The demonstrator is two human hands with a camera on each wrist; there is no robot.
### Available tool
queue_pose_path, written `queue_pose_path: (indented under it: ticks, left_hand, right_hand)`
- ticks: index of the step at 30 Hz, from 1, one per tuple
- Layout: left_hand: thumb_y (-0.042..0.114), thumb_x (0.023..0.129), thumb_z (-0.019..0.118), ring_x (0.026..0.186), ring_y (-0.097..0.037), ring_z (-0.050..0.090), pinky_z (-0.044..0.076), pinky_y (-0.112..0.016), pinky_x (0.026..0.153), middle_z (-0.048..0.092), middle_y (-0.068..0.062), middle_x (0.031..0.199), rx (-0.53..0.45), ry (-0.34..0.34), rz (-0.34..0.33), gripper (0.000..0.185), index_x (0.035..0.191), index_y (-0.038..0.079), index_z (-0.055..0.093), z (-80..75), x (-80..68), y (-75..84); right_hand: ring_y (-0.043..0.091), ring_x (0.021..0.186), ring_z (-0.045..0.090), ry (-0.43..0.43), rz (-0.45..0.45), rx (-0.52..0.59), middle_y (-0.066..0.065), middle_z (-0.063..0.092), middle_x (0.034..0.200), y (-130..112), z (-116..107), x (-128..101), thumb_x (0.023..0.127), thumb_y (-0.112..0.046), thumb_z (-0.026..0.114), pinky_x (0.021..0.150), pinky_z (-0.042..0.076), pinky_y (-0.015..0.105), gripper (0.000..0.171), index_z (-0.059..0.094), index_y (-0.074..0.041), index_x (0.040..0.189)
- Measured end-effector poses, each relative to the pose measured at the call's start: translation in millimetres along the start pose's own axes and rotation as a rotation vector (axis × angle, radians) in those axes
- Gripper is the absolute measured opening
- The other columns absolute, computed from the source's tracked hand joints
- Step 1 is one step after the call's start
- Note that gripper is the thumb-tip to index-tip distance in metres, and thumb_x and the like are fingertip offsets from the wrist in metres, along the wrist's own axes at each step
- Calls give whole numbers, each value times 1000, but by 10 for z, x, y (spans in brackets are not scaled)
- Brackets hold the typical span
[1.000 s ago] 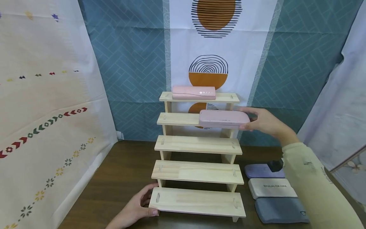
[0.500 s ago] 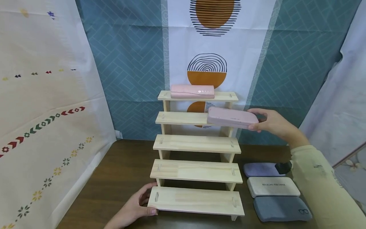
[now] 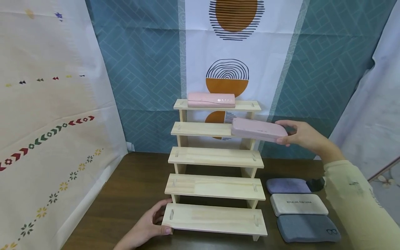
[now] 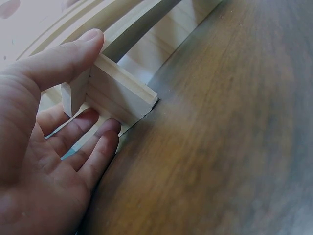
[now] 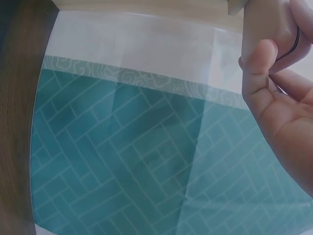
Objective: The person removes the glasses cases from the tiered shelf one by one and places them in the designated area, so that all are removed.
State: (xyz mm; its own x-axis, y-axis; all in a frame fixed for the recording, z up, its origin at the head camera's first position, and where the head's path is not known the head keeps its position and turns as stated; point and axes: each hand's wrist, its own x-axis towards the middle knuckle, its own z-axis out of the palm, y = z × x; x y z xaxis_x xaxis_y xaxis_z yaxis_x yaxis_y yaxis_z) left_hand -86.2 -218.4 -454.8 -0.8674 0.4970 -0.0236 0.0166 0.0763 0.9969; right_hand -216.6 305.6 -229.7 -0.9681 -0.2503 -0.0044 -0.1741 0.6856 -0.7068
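Observation:
My right hand [image 3: 297, 133] pinches the right end of a pale mauve glasses case [image 3: 259, 130]; in the right wrist view the thumb presses the case [image 5: 266, 24]. Its left part overlaps the right half of the second shelf from the top, and its right part juts out past the shelf end. Whether it touches the shelf I cannot tell. My left hand [image 3: 147, 224] grips the left end of the lowest step of the wooden stepped rack [image 3: 215, 218], thumb at the front, fingers behind. A pink glasses case [image 3: 211, 100] lies on the top shelf.
Right of the rack, a purple case [image 3: 287, 185], a white case [image 3: 298, 204] and a blue-grey case [image 3: 307, 228] lie in a row on the dark wooden table [image 3: 125, 187]. Patterned cloths hang behind and at both sides.
My right hand has drawn the mauve case to the right along the second shelf, and the case now slants slightly. The left hand keeps its grip on the lowest step.

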Motion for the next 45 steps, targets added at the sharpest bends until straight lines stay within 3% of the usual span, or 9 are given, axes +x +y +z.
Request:
queue_pose_path:
  ticks: [13, 31, 45]
  left_hand:
    - [9, 88, 79, 111, -35, 54, 53, -36, 83, 47, -23, 133, 20, 2, -18, 80, 153, 3, 33, 2, -14, -20]
    - [5, 88, 78, 113, -36, 54, 52, -35, 86, 46, -25, 135, 16, -8, 24, 80, 153, -1, 31, 9, -13, -5]
    - [6, 88, 78, 113, -37, 54, 52, -35, 87, 45, -24, 136, 33, 5, 20, 80, 153, 0, 32, 4, -2, 8]
  right_hand:
    - [25, 97, 61, -10, -18, 24, 21, 50, 136, 153, -54, -93, 91, -21, 78, 81, 47, 40, 76, 38, -4, 154]
    - [19, 97, 63, 28, 9, -75, 20, 53, 135, 382, -228, -258, 92, -28, 75, 82, 42, 43, 74, 39, -7, 154]
    - [33, 105, 59, 29, 34, -93, 23, 49, 138, 592, -300, -372, 93, -26, 74, 77, 45, 43, 72, 37, -5, 152]
